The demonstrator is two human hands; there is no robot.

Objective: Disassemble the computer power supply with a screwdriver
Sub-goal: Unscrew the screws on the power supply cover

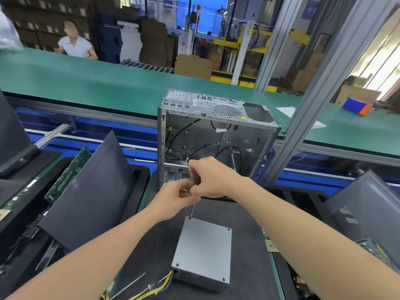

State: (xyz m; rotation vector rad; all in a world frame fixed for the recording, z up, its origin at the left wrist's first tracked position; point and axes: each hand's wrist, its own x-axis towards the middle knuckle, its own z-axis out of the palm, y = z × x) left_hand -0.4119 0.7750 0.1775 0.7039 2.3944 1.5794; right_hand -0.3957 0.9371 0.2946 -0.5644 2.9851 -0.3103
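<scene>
The power supply (203, 247) lies flat on the dark surface (244, 221), near the person and in front of an open, emptied case (216, 135) that stands upright. Yellow wires (160, 284) trail from its near left corner. A screwdriver (192, 210) stands nearly upright with its tip on the screw (190, 218) at the far left corner of the lid. The right hand (211, 178) has its grip wrapped round the black handle from above. The left hand (175, 197) pinches the tool lower down, where handle meets shaft. A dark panel (95, 191) leans at the left beside a green board (69, 176).
</scene>
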